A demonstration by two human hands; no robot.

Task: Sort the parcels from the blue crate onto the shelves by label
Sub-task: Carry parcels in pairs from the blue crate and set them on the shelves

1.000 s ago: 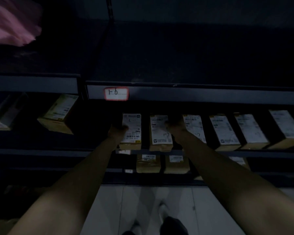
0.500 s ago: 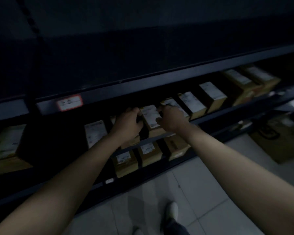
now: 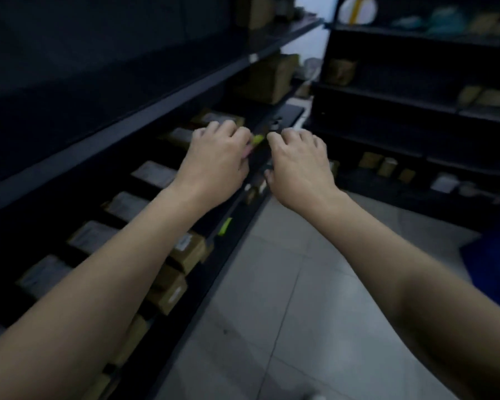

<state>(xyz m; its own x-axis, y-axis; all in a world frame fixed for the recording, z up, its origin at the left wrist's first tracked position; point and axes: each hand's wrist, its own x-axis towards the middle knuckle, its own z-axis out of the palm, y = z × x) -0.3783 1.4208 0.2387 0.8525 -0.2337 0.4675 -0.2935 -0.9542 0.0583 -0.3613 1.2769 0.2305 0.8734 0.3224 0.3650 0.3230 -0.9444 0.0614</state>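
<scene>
Left hand (image 3: pixel 214 163) curled, empty | right hand (image 3: pixel 299 166) curled, empty | shelf (image 3: pixel 145 122) holds parcels (image 3: pixel 153 174)

Both hands came off the labelled boxes (image 3: pixel 153 174) they had gripped on the shelf (image 3: pixel 119 131). The left hand (image 3: pixel 217 166) and right hand (image 3: pixel 299 166) drew back, fingers loosely curled and empty, as the view swung right along the aisle.

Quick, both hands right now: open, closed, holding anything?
Left hand: fingers curled, no parcel visible in it; whether it grips anything cannot be told.
Right hand: fingers curled, palm down, nothing visible in it; cannot be told either.
</scene>
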